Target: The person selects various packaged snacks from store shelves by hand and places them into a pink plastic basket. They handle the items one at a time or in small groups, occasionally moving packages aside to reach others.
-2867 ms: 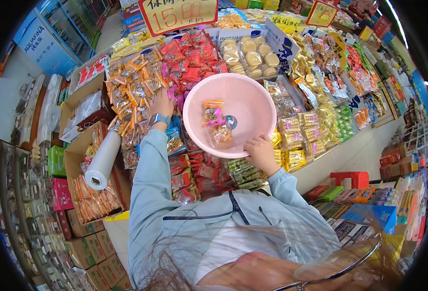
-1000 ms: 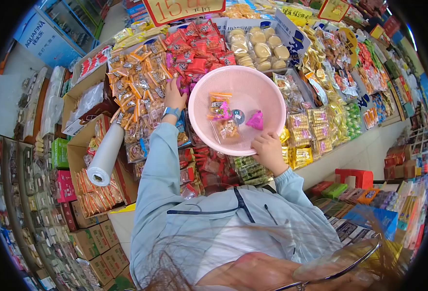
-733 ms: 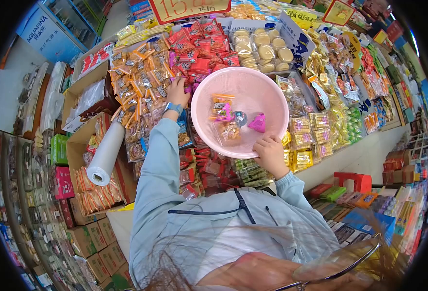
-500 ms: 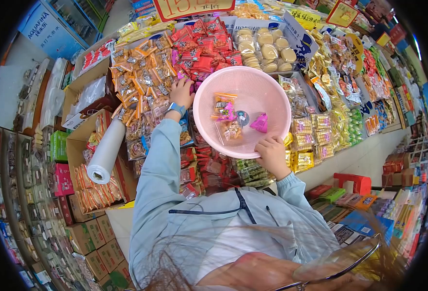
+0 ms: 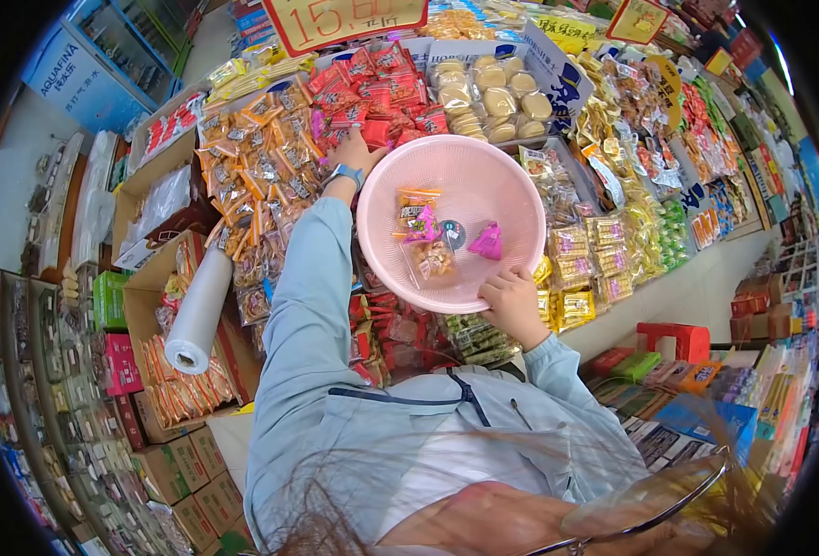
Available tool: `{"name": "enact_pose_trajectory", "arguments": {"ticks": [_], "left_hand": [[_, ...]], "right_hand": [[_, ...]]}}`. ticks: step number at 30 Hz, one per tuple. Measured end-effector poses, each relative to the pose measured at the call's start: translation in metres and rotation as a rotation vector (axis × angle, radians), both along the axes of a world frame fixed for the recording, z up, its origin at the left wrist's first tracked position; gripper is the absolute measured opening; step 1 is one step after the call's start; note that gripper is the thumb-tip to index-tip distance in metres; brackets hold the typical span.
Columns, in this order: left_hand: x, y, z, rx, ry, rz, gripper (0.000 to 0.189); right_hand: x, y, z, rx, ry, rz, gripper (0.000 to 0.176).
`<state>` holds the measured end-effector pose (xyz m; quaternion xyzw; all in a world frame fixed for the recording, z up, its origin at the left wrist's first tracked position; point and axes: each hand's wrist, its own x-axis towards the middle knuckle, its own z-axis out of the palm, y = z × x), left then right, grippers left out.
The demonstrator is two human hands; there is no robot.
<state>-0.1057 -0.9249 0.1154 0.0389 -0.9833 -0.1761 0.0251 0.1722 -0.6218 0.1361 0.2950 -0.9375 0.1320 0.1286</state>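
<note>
A pink plastic basket sits on top of the snack display, tilted a little toward me. In it lie an orange-and-clear snack packet, a clear packet with pale pieces and magenta wrapped sweets. My right hand grips the basket's near right rim, its thumb and fingers over the edge. Past the basket's left side, my left hand, with a watch at the wrist, reaches among the red packets and magenta wrappers. Its fingers are stretched out and apart, and nothing shows in them.
Orange snack packets lie left of my left arm. A roll of plastic bags leans on a cardboard box. Round biscuits in packs lie behind the basket, yellow packets to its right. A price sign stands at the back.
My left hand has moved forward from the magenta wrappers toward the red packets. The view has shifted slightly; my right hand keeps its grip on the basket rim.
</note>
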Motion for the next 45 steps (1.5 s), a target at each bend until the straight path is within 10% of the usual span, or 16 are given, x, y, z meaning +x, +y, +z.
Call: {"name": "enact_pose_trajectory", "arguments": {"ticks": [15, 25, 32, 45], "left_hand": [[0.012, -0.020, 0.025, 0.080, 0.039, 0.089, 0.088], [0.083, -0.031, 0.033, 0.294, 0.200, 0.110, 0.040], [0.102, -0.065, -0.060, 0.662, -0.195, -0.149, 0.044], [0.116, -0.020, -0.089, 0.047, -0.315, 0.172, 0.046]], "right_hand": [[0.000, -0.001, 0.005, -0.025, -0.030, -0.017, 0.017], [-0.005, 0.004, 0.001, -0.044, -0.010, 0.073, 0.015], [-0.006, 0.011, -0.001, -0.046, -0.030, 0.105, 0.023], [-0.008, 0.051, 0.007, -0.024, -0.100, 0.165, 0.017]]}}
